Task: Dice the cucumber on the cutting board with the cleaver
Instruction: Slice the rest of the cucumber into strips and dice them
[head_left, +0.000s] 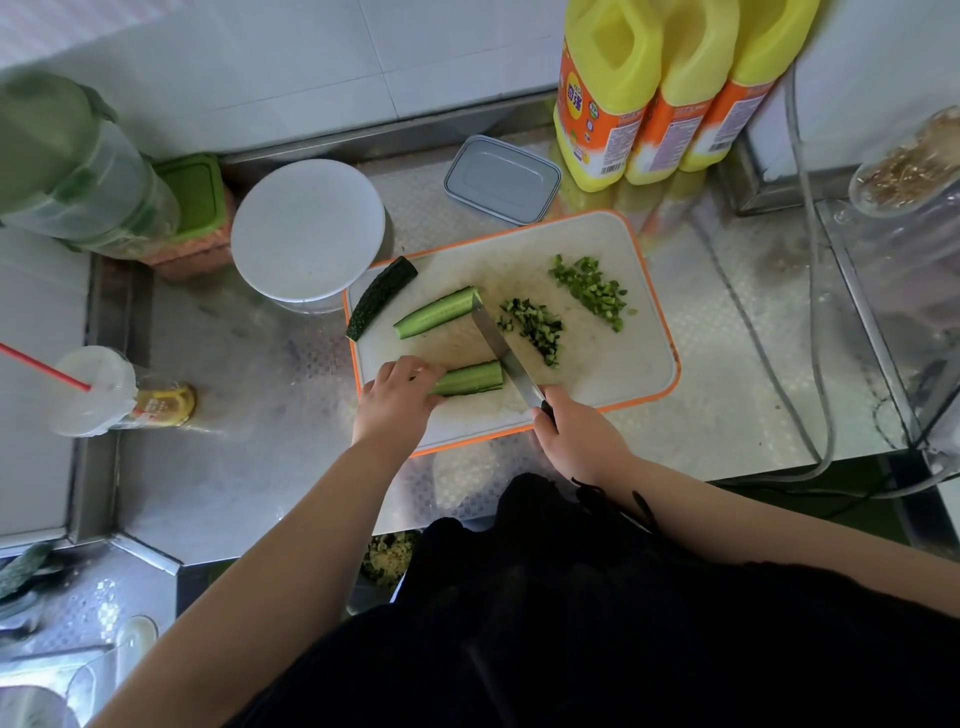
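Note:
On the white cutting board (613, 358) with an orange rim lie three cucumber pieces: a dark-skinned one (382, 297) at the left corner, a cut strip (436, 313) in the middle and a nearer strip (470, 379). My left hand (397, 397) holds the near strip by its left end. My right hand (576, 439) grips the cleaver's dark handle; the cleaver's blade (498, 348) stands edge down, just right of both strips' cut ends. Two heaps of dice lie to the right, a darker one (535, 328) and a lighter green one (592, 291).
A white round lid or bowl (309, 231) touches the board's far left corner. A grey lidded box (501, 179) and three yellow oil bottles (654, 88) stand behind. A drink cup with a red straw (96, 389) stands at the left. Cables (810, 312) run at the right.

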